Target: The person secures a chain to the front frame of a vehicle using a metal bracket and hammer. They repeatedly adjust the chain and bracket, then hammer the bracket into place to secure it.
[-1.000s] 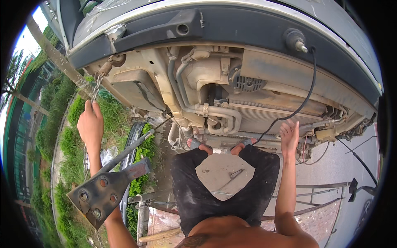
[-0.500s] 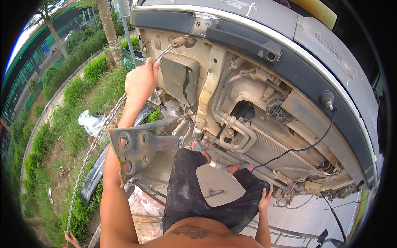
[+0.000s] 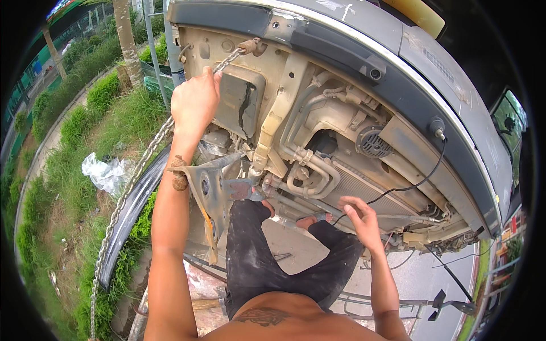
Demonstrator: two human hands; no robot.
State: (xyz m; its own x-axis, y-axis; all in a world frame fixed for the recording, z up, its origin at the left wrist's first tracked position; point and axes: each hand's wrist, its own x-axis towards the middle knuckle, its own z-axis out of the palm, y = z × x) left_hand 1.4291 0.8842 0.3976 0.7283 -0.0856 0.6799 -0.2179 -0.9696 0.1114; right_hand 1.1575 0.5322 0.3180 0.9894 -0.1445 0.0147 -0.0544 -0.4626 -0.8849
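My left hand (image 3: 196,102) is closed round a steel chain (image 3: 133,176) near its upper end. The chain joins a rusty hook-like fitting (image 3: 249,46) on the vehicle's front body panel. From my fist it slopes down left past my forearm. Beside that forearm stands a heavy metal bracket (image 3: 215,190) with holes and a rusty bolt (image 3: 179,173). My right hand (image 3: 362,223) is raised over my right knee, its fingers apart and holding nothing. Close to it runs a thin black cable (image 3: 406,188) hanging from a plug on the bumper.
The vehicle's dark bumper (image 3: 341,48) arches overhead, with pipes and a radiator (image 3: 361,190) exposed below. At left are grass, a long dark curved trim piece (image 3: 133,221) and a clear plastic bag (image 3: 105,173). A metal frame (image 3: 392,307) lies at lower right.
My right hand has lifted off my knee. The bracket has turned and shifted right. My left hand keeps its hold on the chain. Another hand at the lower left has dropped out of view.
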